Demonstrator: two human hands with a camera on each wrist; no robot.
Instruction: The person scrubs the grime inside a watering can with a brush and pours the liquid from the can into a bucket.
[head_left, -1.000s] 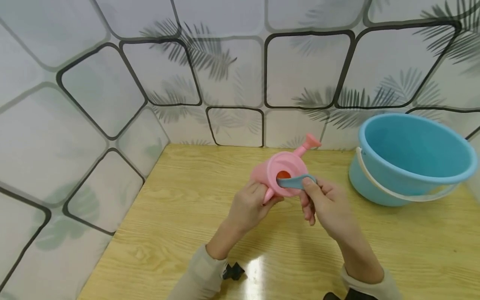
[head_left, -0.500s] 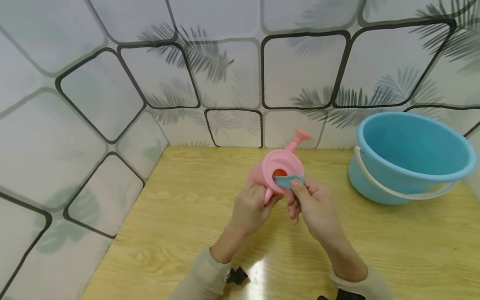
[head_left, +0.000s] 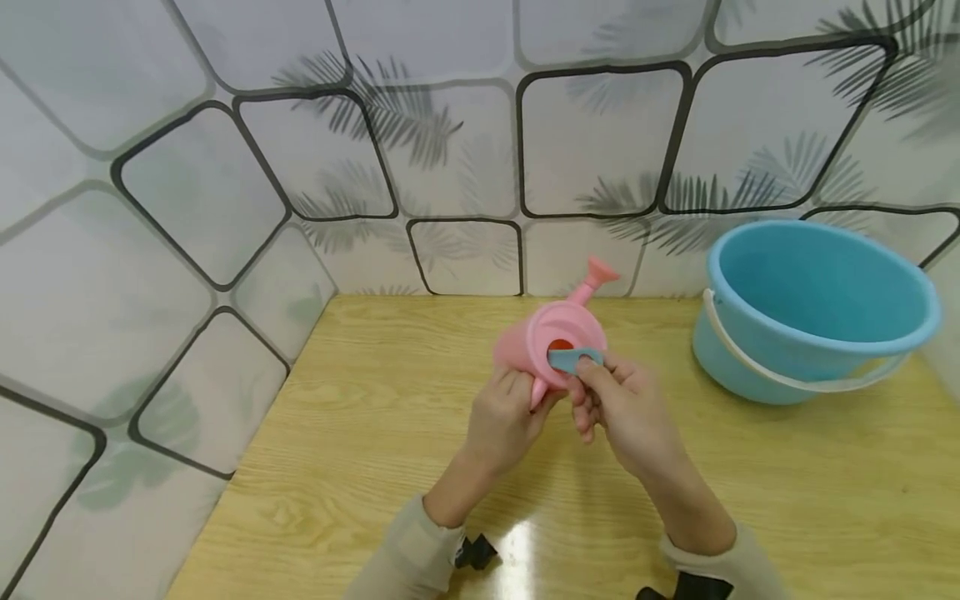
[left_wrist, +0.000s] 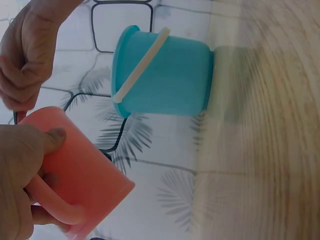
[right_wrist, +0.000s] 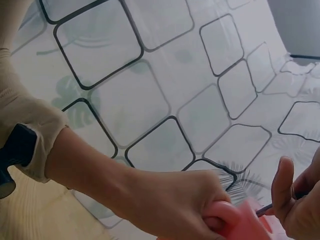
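Observation:
A pink toy watering can is tilted with its wide mouth toward me, held above the table. My left hand grips its handle; in the left wrist view the can's body shows side-on. Between thumb and fingers, my right hand pinches a light-blue flat handle. That handle reaches into the can's mouth, where its far end is hidden. An orange-red patch shows inside the can, just beyond the handle. The can's salmon sprinkler head points up and right.
A light-blue bucket with a white carrying handle stands upright on the wooden table, at the right. Patterned wall covering rises behind the table and along its left side.
My right hand has moved left, and the blue handle sits deeper in the can's mouth. The watering can has shifted slightly left. Over the last half second both hands have barely moved.

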